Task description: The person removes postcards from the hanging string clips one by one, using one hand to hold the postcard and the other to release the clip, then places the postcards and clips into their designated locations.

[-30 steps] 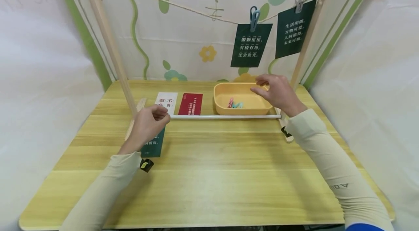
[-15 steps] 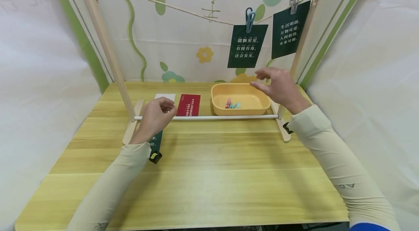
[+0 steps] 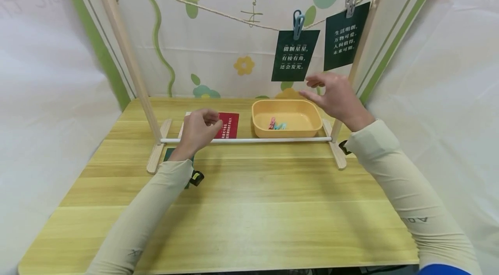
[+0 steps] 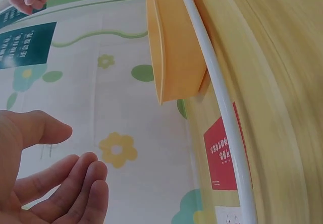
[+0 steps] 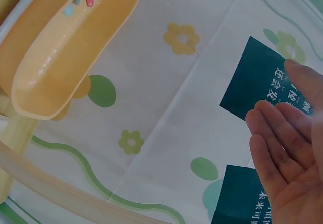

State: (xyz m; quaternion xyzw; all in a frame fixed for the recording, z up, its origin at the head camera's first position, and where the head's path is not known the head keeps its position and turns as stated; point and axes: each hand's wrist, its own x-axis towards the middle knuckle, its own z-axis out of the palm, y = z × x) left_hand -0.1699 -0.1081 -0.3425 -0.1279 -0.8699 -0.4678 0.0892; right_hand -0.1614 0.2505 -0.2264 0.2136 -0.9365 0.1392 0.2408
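The left hand, its grip parted, hovers near a red card with small white characters, flat on the desk. A dark green card, white-lettered, hangs from a blue clip near the right hand, its grip likewise parted.
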